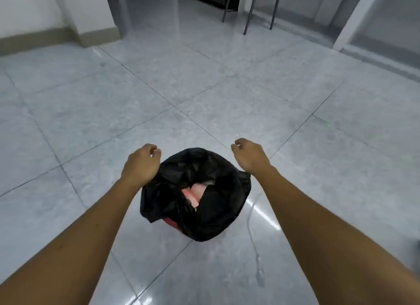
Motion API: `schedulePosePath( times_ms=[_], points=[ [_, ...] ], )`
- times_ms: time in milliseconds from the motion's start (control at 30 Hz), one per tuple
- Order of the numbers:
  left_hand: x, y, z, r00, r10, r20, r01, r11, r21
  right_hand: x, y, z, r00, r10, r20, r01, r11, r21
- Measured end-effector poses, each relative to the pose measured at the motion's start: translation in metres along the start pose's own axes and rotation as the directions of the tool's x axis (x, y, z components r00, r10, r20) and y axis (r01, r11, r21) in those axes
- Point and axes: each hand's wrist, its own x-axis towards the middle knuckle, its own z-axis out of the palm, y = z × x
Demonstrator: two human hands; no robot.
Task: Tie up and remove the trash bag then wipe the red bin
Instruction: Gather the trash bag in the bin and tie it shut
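A black trash bag (218,168) lines a red bin (171,223) that stands on the tiled floor; only a small red patch of the bin shows under the bag's folded edge. Pink and white rubbish (194,193) lies inside the open bag. My left hand (142,162) hovers at the bag's left rim with its fingers curled and nothing in them. At the right rim, my right hand (248,153) is held the same way, also holding nothing. Whether either hand touches the bag I cannot tell.
Glossy grey floor tiles (204,88) surround the bin. Dark metal furniture legs (247,13) stand at the back. A white wall corner with a beige skirting board (97,35) is at the back left, and a white door frame (354,20) at the back right.
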Motion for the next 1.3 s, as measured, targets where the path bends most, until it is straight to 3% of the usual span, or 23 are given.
schedulePosePath(
  times_ms=[100, 167, 233, 367, 467, 533, 600, 667, 767, 867, 967, 1133, 1200, 1300],
  points=[
    [0.031, -0.038, 0.028, 0.979, -0.176, 0.099, 0.192, 0.962, -0.193, 0.029, 0.029, 0.03, 0.993, 0.024, -0.115, -0.013, 0.995, 0.103],
    [0.041, -0.056, 0.038, 0.891, -0.3, 0.341, 0.416, 0.839, -0.35, 0.04, 0.042, 0.039, 0.985, 0.083, -0.149, -0.045, 0.968, 0.246],
    [0.045, -0.07, 0.053, 0.825, -0.298, 0.48, 0.516, 0.744, -0.424, 0.047, 0.054, 0.051, 0.982, 0.149, -0.114, -0.097, 0.922, 0.375],
    [0.042, -0.085, 0.074, 0.836, -0.307, 0.454, 0.534, 0.645, -0.547, 0.035, 0.073, 0.071, 0.969, 0.222, 0.105, -0.245, 0.871, 0.426],
    [0.031, -0.096, 0.073, 0.825, -0.311, 0.471, 0.56, 0.561, -0.61, 0.017, 0.083, 0.083, 0.942, 0.285, 0.175, -0.334, 0.818, 0.469],
    [0.029, -0.098, 0.07, 0.86, -0.285, 0.422, 0.507, 0.557, -0.657, 0.01, 0.094, 0.087, 0.901, 0.351, 0.254, -0.433, 0.746, 0.505],
    [0.029, -0.094, 0.065, 0.923, -0.253, 0.29, 0.383, 0.548, -0.744, 0.007, 0.1, 0.091, 0.88, 0.334, 0.337, -0.475, 0.603, 0.642],
    [0.028, -0.085, 0.059, 0.975, -0.191, 0.116, 0.205, 0.562, -0.801, 0.007, 0.101, 0.09, 0.908, 0.315, 0.275, -0.399, 0.455, 0.796],
    [0.025, -0.071, 0.055, 0.988, -0.102, -0.115, -0.028, 0.619, -0.785, 0.011, 0.092, 0.08, 0.945, 0.32, 0.064, -0.177, 0.34, 0.924],
    [0.024, -0.06, 0.057, 0.954, -0.027, -0.298, -0.209, 0.655, -0.726, 0.012, 0.075, 0.068, 0.971, 0.209, -0.112, 0.037, 0.333, 0.942],
    [0.026, -0.053, 0.057, 0.919, -0.001, -0.394, -0.302, 0.639, -0.707, 0.015, 0.06, 0.063, 0.968, 0.103, -0.23, 0.186, 0.324, 0.928],
    [0.028, -0.047, 0.044, 0.843, -0.131, -0.521, -0.363, 0.576, -0.732, 0.018, 0.049, 0.055, 0.942, 0.03, -0.334, 0.318, 0.235, 0.919],
    [0.025, -0.049, 0.043, 0.843, -0.165, -0.512, -0.336, 0.581, -0.741, 0.019, 0.049, 0.056, 0.942, 0.041, -0.334, 0.308, 0.293, 0.905],
    [0.032, -0.041, 0.035, 0.917, -0.228, -0.328, -0.139, 0.589, -0.796, 0.026, 0.04, 0.047, 0.95, 0.142, -0.279, 0.199, 0.414, 0.888]
  ],
)
